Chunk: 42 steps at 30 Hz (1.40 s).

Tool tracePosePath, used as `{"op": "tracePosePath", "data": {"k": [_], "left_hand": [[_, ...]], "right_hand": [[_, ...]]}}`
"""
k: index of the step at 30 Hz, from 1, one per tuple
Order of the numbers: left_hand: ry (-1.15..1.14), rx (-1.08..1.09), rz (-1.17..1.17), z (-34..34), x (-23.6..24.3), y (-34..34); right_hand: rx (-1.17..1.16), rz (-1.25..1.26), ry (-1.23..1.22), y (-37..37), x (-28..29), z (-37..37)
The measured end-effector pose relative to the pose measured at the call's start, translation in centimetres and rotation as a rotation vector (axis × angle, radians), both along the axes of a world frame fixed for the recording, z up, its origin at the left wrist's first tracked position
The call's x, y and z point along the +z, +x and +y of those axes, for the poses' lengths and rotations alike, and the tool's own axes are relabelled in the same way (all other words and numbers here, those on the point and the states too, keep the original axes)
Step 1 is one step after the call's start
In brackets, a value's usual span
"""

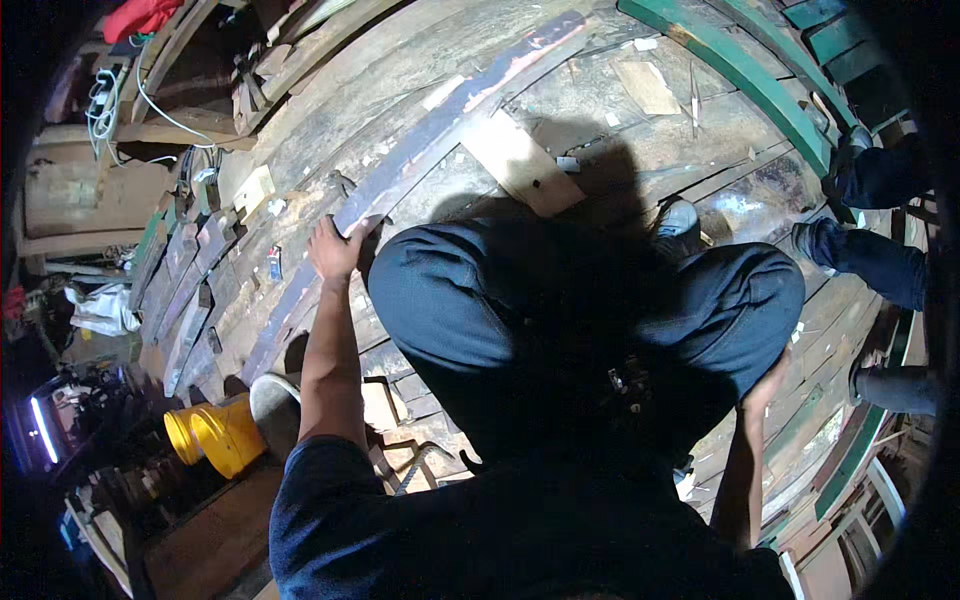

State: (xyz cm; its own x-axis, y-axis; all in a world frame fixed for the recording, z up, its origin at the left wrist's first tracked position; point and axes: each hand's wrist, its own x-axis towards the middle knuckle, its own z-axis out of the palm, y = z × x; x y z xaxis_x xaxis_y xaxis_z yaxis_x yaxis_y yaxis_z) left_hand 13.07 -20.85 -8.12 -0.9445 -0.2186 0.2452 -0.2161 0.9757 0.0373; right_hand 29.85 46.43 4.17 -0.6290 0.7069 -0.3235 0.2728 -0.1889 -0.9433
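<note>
My left hand grips a long, straight-edged timber with worn grey-blue paint, lying diagonally on the wooden boards left of my bent legs. My right hand is low beside my right knee, its fingers mostly hidden behind the leg, so what it touches is unclear. A short pale board lies beside the timber in a patch of light, partly shadowed.
Green curved beams lie at upper right, where other people's legs stand. Stacked painted offcuts are at left, with yellow buckets and a metal pan below. A white cable hangs at upper left.
</note>
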Motion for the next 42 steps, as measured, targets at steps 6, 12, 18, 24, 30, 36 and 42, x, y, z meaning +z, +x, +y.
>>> {"op": "tracePosePath", "data": {"k": [6,12,18,24,30,36,42], "left_hand": [[0.122,-0.006,-0.094,-1.9,-0.2,-1.7],[0.146,0.022,-0.143,-0.8,1.1,-1.7],[0.156,0.027,-0.151,-1.0,1.0,-1.7],[0.225,-0.029,-0.189,-2.6,0.9,-2.6],[0.344,-0.033,-0.203,-2.9,1.5,-3.6],[0.508,0.001,-0.257,-3.8,1.6,-4.4],[0.45,0.009,-0.243,-3.9,0.8,-5.0]], "right_hand": [[-0.006,-0.024,0.107,0.2,-0.4,0.3],[0.06,-0.003,0.019,0.3,-0.3,0.6],[0.034,-0.033,0.013,0.2,-0.1,0.2],[0.015,-0.003,-0.027,0.5,-1.0,1.1],[0.015,-0.036,0.016,0.3,-0.4,0.6],[-0.006,0.024,-0.092,0.6,-1.1,1.1],[-0.013,0.024,-0.081,0.2,-0.2,0.3]]}}
